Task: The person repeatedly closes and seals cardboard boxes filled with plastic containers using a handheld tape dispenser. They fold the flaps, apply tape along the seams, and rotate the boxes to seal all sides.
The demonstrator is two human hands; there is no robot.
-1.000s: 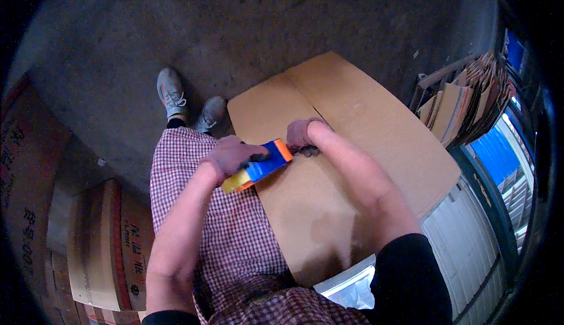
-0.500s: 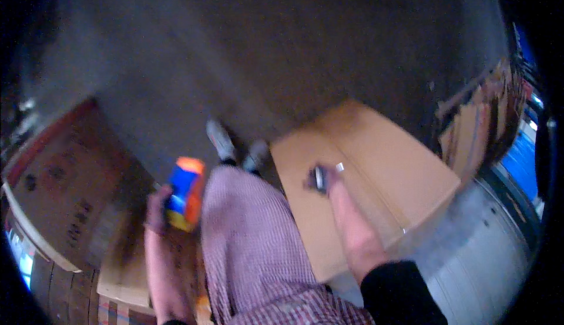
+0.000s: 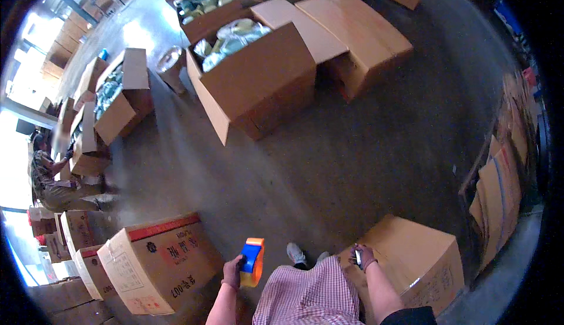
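My left hand is closed around a blue and orange tape dispenser, held out to the left of my checked apron. My right hand has its fingers curled round a small dark item with a pale part; its kind is too small to make out. Beneath and beside that hand, at the lower right, stands a brown cardboard box. Its top looks closed, with a seam running across it. Whether my right hand touches the box is unclear.
Ahead stands an open carton of plastic-bagged goods, beside a carton with spread flaps. Printed cartons sit at left. Flattened cardboard leans at right. Another person bends over boxes at far left.
The view has tilted up, bringing the open cartons and the other person into sight. Both hands now appear lower and further right in the picture, still holding their things.
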